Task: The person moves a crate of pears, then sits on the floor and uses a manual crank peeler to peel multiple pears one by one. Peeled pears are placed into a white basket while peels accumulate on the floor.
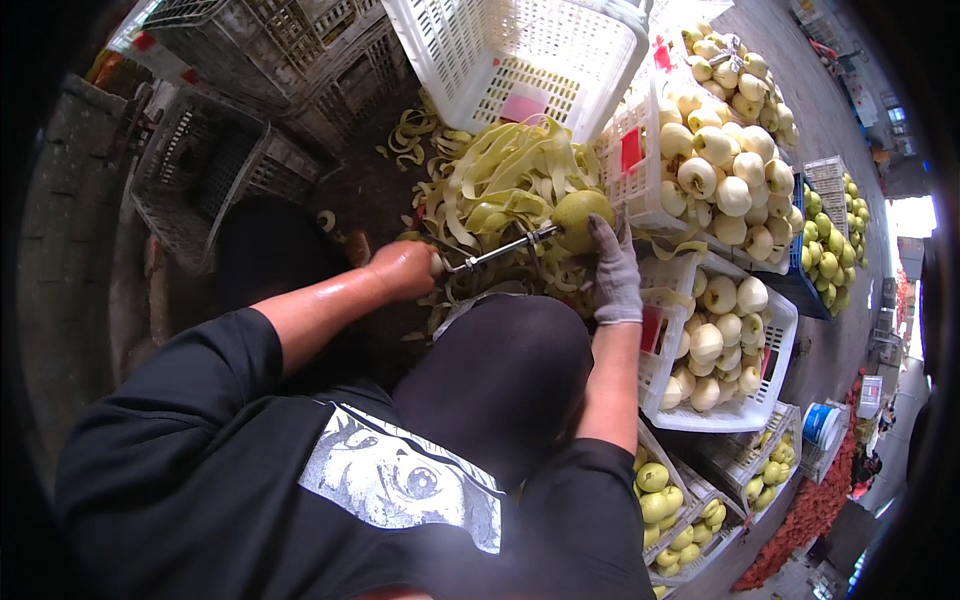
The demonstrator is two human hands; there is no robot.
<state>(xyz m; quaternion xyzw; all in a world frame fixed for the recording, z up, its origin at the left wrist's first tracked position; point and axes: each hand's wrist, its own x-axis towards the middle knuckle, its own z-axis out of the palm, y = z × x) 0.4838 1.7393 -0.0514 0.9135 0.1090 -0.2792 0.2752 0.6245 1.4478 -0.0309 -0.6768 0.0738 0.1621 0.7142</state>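
My left hand, bare and wet-looking, is closed around the handle of a hand-cranked fruit peeler. From there its metal shaft runs to a round yellow-green pear at the far end. My right hand, in a grey knit glove, holds the right side of this pear with its fingers. Skin still covers the visible part of the fruit. Below the shaft and behind it lies a heap of long green peel strips. The peeler's base is mostly hidden by peels and my knee.
An upright white crate stands beyond the peels. To my right, peeled pears fill stacked crates, one a white basket. Unpeeled pears sit in crates nearer me. Dark, dirty crates stand left.
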